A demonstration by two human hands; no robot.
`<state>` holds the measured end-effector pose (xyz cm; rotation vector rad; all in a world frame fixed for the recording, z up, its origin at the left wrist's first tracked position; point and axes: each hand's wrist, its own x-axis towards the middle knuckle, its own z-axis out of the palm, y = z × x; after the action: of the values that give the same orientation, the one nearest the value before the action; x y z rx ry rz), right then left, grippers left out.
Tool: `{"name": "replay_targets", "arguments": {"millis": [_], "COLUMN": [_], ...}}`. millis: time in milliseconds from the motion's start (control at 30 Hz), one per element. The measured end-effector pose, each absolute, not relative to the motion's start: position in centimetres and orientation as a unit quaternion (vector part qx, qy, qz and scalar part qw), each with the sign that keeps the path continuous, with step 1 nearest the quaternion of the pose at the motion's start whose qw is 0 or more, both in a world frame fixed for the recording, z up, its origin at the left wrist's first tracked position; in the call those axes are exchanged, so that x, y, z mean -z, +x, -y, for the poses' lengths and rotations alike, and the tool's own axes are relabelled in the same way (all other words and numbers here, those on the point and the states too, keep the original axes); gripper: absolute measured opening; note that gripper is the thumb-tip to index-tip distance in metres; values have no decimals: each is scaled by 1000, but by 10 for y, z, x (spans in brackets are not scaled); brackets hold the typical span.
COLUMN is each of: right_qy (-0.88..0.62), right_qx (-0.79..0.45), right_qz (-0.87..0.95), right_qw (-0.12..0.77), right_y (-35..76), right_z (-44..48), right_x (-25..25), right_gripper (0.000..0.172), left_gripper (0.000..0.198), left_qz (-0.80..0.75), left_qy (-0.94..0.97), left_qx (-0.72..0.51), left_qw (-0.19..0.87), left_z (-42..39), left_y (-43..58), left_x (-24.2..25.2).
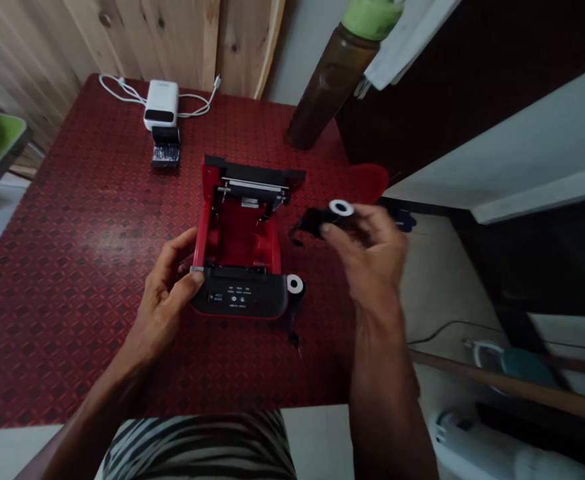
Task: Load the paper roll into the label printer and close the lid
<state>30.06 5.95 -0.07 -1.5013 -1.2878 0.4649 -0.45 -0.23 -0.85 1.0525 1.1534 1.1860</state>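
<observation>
Red printer (pixel 240 267): lid open, bay bare. Left hand (pixel 167 287) grips its front-left corner. Right hand (pixel 372 253), right of it, pinches black roll (pixel 340 208), blurred, perhaps ribbon; not loaded. Second roll (pixel 295 285) at its front-right corner.

Open-lidded red printer (pixel 240 237) lying flat; black roll (pixel 328 215), white core up, raised just right of it.

Light: dim and soft, we cannot tell its source | Shadows: faint, under the left hand (pixel 165 290) on the red table (pixel 72 267) | Sharp: the red printer (pixel 240 267) | Blur: we see the right hand (pixel 372 253) and its black spool (pixel 325 219) smeared | Edges: we find lines bent, right side dark
</observation>
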Motion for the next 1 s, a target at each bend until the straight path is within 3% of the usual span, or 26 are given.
{"name": "replay_targets", "arguments": {"millis": [233,567,700,800,867,1000], "right_qy": [-637,-635,-677,-660,-643,-634], "right_qx": [-260,-299,-281,-311,-308,-281], "right_qz": [578,590,581,612,624,627], "right_qw": [438,400,354,306,320,355], "right_y": [282,297,314,312,302,281], "right_z": [-59,-36,6,32,37,31], "right_x": [47,35,24,21,25,37], "right_gripper": [29,43,29,37,44,28], "left_gripper": [58,59,58,56,55,55], "left_qz": [-484,-497,-490,-481,-473,-476], "left_qy": [447,443,444,442,443,452], "left_qx": [-500,-495,-500,-507,-514,-513], "left_qw": [561,559,559,562,562,554], "left_z": [4,5,5,4,3,3], "left_y": [-6,-7,-5,-4,-4,-4], "left_x": [13,13,13,13,14,17]}}
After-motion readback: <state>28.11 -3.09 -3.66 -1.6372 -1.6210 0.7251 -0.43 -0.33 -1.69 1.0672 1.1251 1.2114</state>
